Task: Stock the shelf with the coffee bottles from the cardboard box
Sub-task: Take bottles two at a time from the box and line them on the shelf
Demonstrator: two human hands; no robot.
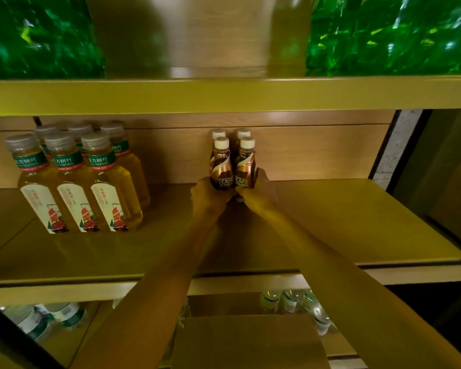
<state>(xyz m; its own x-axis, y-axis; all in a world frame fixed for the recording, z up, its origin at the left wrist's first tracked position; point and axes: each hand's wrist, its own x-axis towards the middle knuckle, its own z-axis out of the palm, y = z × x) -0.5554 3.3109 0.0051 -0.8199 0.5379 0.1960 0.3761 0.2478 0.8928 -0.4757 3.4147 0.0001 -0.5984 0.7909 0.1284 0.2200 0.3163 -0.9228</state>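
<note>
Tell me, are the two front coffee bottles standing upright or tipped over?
Upright: both coffee bottles show white caps on top, one gripped by each hand.

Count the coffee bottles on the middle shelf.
4. Front left coffee bottle in the left hand, front right coffee bottle in the right hand, back left and back right behind them. More may be hidden.

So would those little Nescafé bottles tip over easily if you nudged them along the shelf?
Probably somewhat: each Nescafé bottle stands tall on a narrow base, so a push near its white cap could topple it. The left hand and right hand grip low, which likely steadies them. The glossy label looks slippery.
</note>
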